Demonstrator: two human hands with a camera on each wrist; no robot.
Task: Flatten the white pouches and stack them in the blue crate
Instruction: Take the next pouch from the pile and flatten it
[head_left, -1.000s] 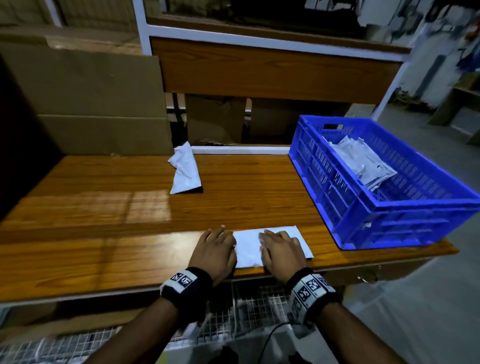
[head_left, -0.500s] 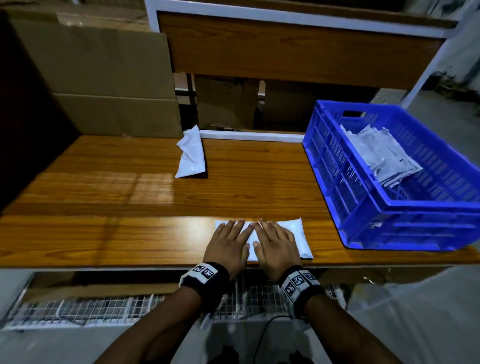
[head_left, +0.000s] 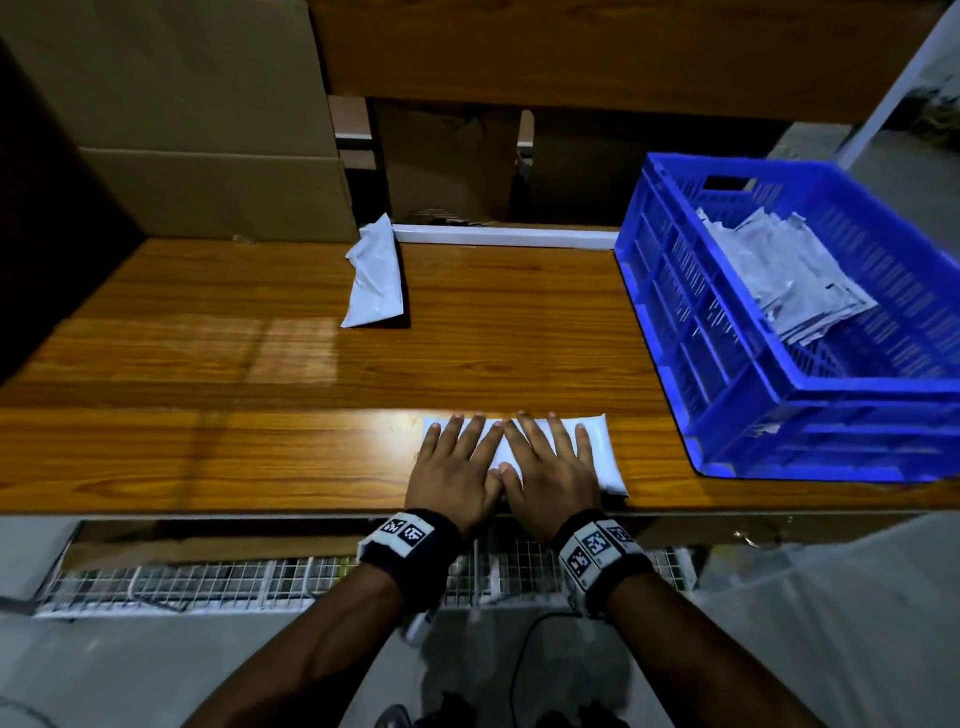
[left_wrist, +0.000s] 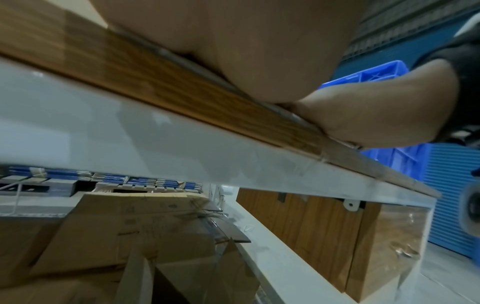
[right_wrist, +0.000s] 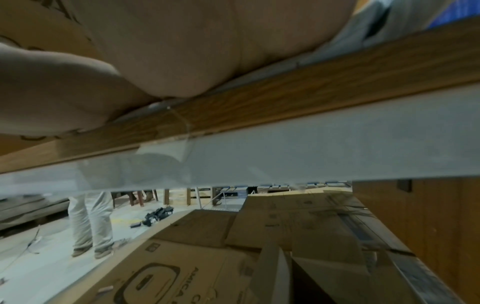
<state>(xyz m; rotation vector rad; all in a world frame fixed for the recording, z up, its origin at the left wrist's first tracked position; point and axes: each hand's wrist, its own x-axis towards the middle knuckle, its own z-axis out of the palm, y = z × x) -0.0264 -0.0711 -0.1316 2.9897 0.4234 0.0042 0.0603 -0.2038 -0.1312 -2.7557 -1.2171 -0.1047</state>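
Note:
A white pouch (head_left: 602, 457) lies flat at the front edge of the wooden table (head_left: 208, 457). My left hand (head_left: 457, 467) and right hand (head_left: 550, 467) press on it side by side, palms down, fingers straight and spread, thumbs touching. Only the pouch's far edge and right end show. A second white pouch (head_left: 375, 275), crumpled and puffed, lies at the back middle of the table. The blue crate (head_left: 769, 395) stands at the right with a stack of flattened white pouches (head_left: 779, 275) inside. Both wrist views show only my palms (left_wrist: 233, 51) (right_wrist: 194, 45) on the table edge.
Large cardboard boxes (head_left: 182, 119) stand behind the table at the left. A wooden shelf panel (head_left: 571, 47) runs across the back. Under the table are a wire mesh shelf (head_left: 208, 587) and more cardboard boxes (right_wrist: 285, 226). Someone's legs (right_wrist: 88, 222) stand on the floor beyond.
My two hands came together over the pouch and slid forward, fingers now straight and spread across it. The head view tilted down and closer.

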